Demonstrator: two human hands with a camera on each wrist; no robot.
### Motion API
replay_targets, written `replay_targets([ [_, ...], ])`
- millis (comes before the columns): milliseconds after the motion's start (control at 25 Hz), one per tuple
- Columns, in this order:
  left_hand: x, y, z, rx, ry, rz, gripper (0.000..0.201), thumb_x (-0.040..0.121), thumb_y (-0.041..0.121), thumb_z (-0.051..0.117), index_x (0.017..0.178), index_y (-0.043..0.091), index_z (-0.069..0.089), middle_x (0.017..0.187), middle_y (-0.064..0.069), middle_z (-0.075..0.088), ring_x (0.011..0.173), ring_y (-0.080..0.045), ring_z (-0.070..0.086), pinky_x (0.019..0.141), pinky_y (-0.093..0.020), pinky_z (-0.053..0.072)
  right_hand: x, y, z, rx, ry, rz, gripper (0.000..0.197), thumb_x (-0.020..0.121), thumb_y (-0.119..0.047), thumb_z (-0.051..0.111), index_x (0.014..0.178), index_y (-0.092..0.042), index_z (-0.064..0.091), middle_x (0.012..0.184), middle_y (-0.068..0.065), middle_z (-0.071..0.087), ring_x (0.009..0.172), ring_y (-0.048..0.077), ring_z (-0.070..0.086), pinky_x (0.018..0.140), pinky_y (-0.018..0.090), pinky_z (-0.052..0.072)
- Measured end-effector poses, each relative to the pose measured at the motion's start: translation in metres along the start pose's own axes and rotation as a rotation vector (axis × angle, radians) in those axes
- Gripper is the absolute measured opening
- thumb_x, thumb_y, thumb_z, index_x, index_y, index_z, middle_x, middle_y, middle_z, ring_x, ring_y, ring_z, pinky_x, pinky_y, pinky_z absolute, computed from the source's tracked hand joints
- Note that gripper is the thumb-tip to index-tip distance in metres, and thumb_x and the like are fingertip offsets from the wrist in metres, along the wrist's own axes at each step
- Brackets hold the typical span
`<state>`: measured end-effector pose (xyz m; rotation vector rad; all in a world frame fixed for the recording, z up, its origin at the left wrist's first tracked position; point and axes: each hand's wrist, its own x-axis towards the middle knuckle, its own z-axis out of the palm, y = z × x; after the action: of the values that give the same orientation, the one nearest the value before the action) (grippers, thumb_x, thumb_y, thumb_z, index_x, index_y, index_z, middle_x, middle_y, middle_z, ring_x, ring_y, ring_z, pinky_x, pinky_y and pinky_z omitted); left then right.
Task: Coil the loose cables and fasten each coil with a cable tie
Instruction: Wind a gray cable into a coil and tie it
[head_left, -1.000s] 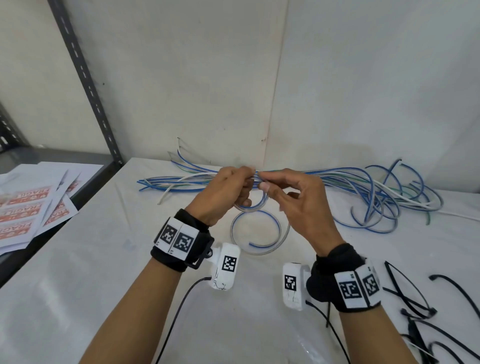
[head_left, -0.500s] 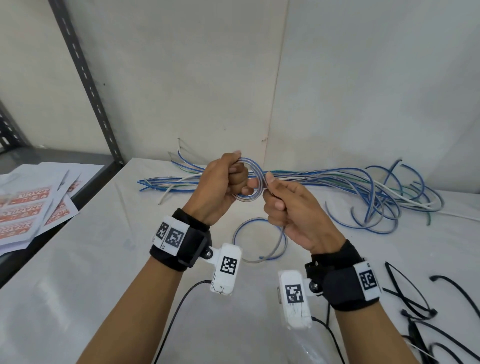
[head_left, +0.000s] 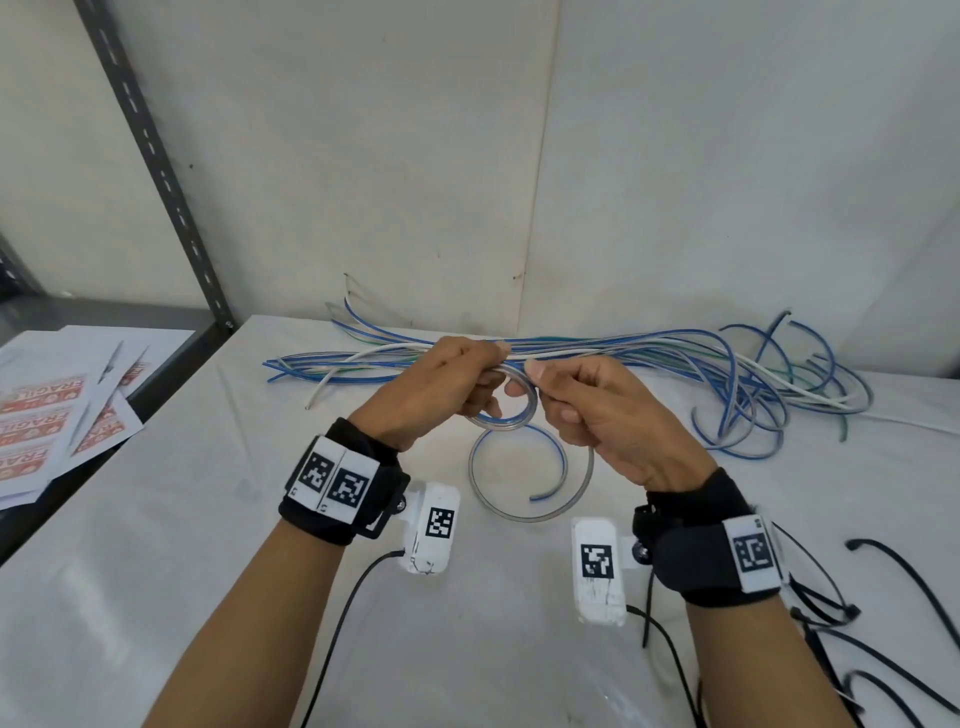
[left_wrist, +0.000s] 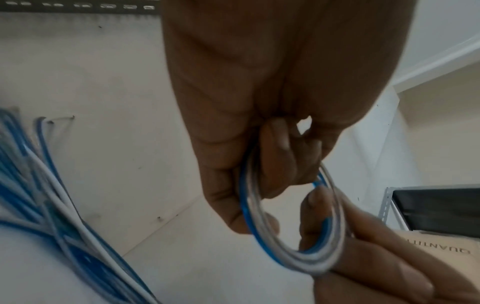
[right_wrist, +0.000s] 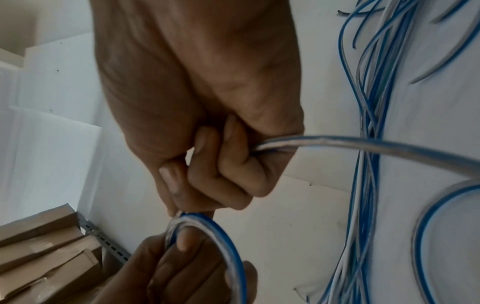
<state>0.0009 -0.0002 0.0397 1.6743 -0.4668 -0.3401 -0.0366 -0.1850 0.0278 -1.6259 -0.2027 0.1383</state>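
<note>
A slim blue-and-translucent cable (head_left: 501, 410), wound into small glossy loops, is held above a white table (head_left: 156, 545), its free tail curling in a ring on the surface. The left hand (head_left: 441, 387) grips the coil in curled fingers; the right hand (head_left: 608, 415) pinches its other side. Behind lie loose blue, white and green cables (head_left: 675, 358); black cable ties (head_left: 893, 587) right; sheets printed "FRAGILE" (head_left: 47, 410) left.
</note>
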Motion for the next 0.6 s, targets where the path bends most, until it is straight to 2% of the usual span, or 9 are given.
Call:
replay_targets([
  [80, 0.0017, -0.0017, -0.005, -0.091, 0.039, 0.025, 0.042, 0.109, 0.016, 0.036, 0.067, 0.02, 0.03, 0.058, 0.007, 0.023, 0.05, -0.011, 0.021, 0.063, -0.026, 0.045, 0.002, 0.0027, 0.0005, 0.019, 0.0, -0.009, 0.04, 0.105, -0.032, 0.048, 0.104, 0.0, 0.073, 0.056, -0.002, 0.03, 0.049, 0.009, 0.02, 0.044, 0.018, 0.019],
  [160, 0.0024, -0.0017, -0.0094, -0.197, 0.061, 0.029, 0.041, 0.108, 0.017, 0.035, 0.068, 0.021, 0.029, 0.059, 0.006, 0.019, 0.05, -0.012, 0.019, 0.06, -0.028, 0.041, 0.0028, 0.0047, 0.0028, 0.061, -0.02, -0.011, 0.042, 0.105, -0.031, 0.046, 0.112, 0.002, 0.07, 0.058, -0.001, 0.029, 0.049, 0.009, 0.018, 0.045, 0.018, 0.018],
  [280, 0.0029, -0.0003, -0.0107, -0.224, 0.079, 0.034, 0.042, 0.109, 0.022, 0.037, 0.068, 0.017, 0.035, 0.057, 0.008, 0.02, 0.048, -0.011, 0.021, 0.06, -0.029, 0.039, 0.0042, 0.0037, 0.0077, 0.123, 0.01, -0.039, 0.036, 0.104, -0.029, 0.048, 0.098, -0.008, 0.077, 0.062, 0.004, 0.025, 0.05, 0.008, 0.018, 0.043, 0.015, 0.02],
  [360, 0.0032, -0.0016, -0.0085, -0.141, 0.103, 0.099, 0.033, 0.108, 0.027, 0.042, 0.081, 0.01, 0.049, 0.056, 0.01, 0.028, 0.05, -0.01, 0.027, 0.063, -0.03, 0.044, 0.0045, 0.0027, 0.0083, 0.15, 0.042, -0.05, 0.035, 0.104, -0.026, 0.048, 0.092, -0.009, 0.076, 0.06, 0.003, 0.026, 0.049, 0.007, 0.019, 0.042, 0.014, 0.022],
  [440, 0.0016, -0.0018, -0.0064, -0.029, 0.123, 0.189, 0.025, 0.107, 0.026, 0.047, 0.096, 0.006, 0.057, 0.058, 0.013, 0.035, 0.052, -0.009, 0.033, 0.066, -0.031, 0.048, 0.0039, 0.002, 0.0075, 0.174, 0.058, -0.044, 0.035, 0.106, -0.024, 0.047, 0.092, -0.006, 0.074, 0.055, -0.002, 0.028, 0.048, 0.007, 0.02, 0.041, 0.014, 0.022],
  [600, 0.0001, -0.0021, -0.0036, 0.064, 0.152, 0.285, 0.034, 0.106, 0.028, 0.048, 0.09, -0.001, 0.052, 0.057, 0.014, 0.038, 0.053, -0.009, 0.036, 0.066, -0.041, 0.045, 0.0044, 0.0023, 0.0068, 0.148, 0.075, -0.037, 0.036, 0.106, -0.025, 0.047, 0.092, -0.007, 0.075, 0.054, -0.004, 0.029, 0.048, 0.008, 0.02, 0.042, 0.015, 0.023],
])
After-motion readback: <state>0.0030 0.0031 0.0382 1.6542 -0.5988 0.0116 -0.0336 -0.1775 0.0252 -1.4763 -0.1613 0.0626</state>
